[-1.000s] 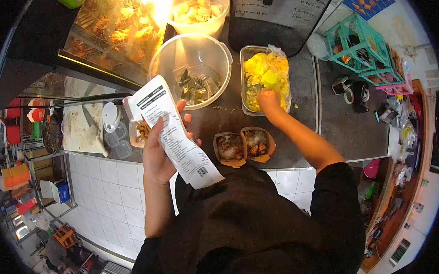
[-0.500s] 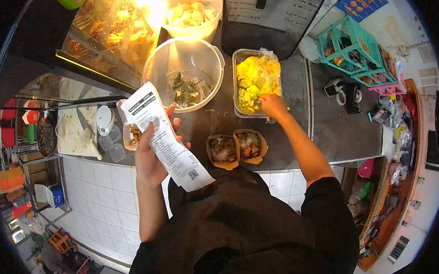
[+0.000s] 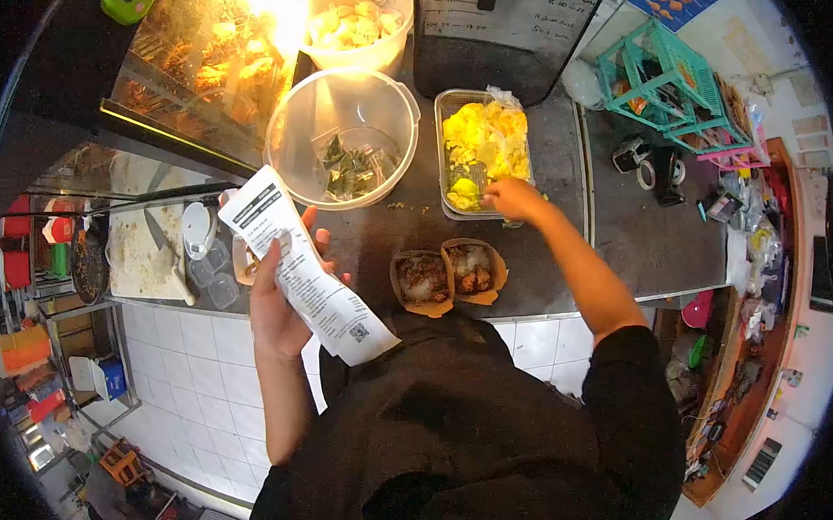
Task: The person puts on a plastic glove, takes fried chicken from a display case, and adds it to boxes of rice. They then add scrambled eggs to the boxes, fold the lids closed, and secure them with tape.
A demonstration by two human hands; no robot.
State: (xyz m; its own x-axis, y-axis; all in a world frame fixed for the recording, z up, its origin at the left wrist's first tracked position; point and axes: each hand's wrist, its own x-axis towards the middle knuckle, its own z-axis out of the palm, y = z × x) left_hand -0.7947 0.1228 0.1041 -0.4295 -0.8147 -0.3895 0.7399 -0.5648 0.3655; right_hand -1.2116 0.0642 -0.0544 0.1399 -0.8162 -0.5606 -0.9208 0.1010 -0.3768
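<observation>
My left hand [image 3: 279,308] is closed on a long printed receipt [image 3: 310,279], with the thumb across its front and the fingers behind it. My right hand [image 3: 514,201] is over the near end of a metal tray [image 3: 442,152]. Its fingers are drawn together beside the yellow, lumpy contents [image 3: 485,136], some of which look wrapped in clear plastic. What is between the fingertips, if anything, is too small to tell. Closer to me, two open cardboard food boxes, a left one [image 3: 424,283] and a right one [image 3: 475,271], hold rice and browned food.
A clear plastic tub [image 3: 281,140] with dark green packets stands left of the tray, and a white bucket [image 3: 361,53] behind it. At left are a lit glass food case [image 3: 213,64], a knife [image 3: 163,236] and a cutting board [image 3: 138,258]. A teal rack [image 3: 665,86] stands at right.
My right hand has shifted slightly left and toward me at the tray, and the yellow contents at its near end lie differently. My left hand still holds the receipt. The whole view has shifted slightly.
</observation>
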